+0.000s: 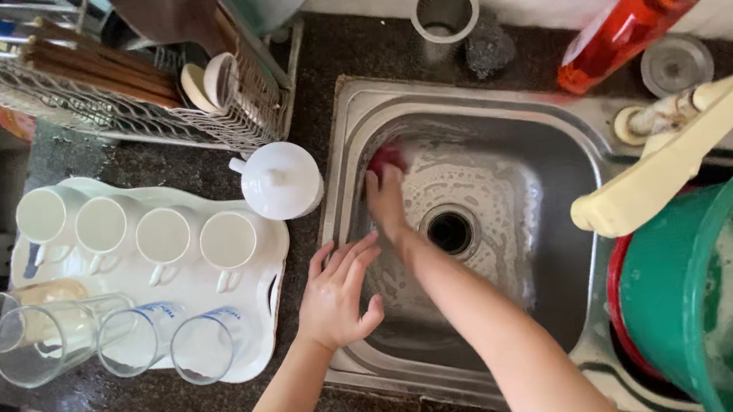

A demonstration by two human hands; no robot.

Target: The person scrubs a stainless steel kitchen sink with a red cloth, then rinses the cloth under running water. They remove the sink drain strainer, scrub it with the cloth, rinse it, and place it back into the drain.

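My right hand (pixel 386 200) reaches down into the steel sink (pixel 557 164) and presses a red scrubbing sponge (pixel 387 157) against its far left wall. Soapy foam covers the sink floor around the drain (pixel 450 231). My left hand (pixel 337 293) rests flat on the sink's left rim with fingers spread, holding nothing.
A white tray (pixel 273 241) left of the sink carries several white mugs and clear glasses. A white lidded pot (pixel 281 179) stands beside it. A wire dish rack (pixel 140 103) is at the back left. A cream tap (pixel 673 157), an orange soap bottle (pixel 641 14) and a green bucket (pixel 730 282) are at right.
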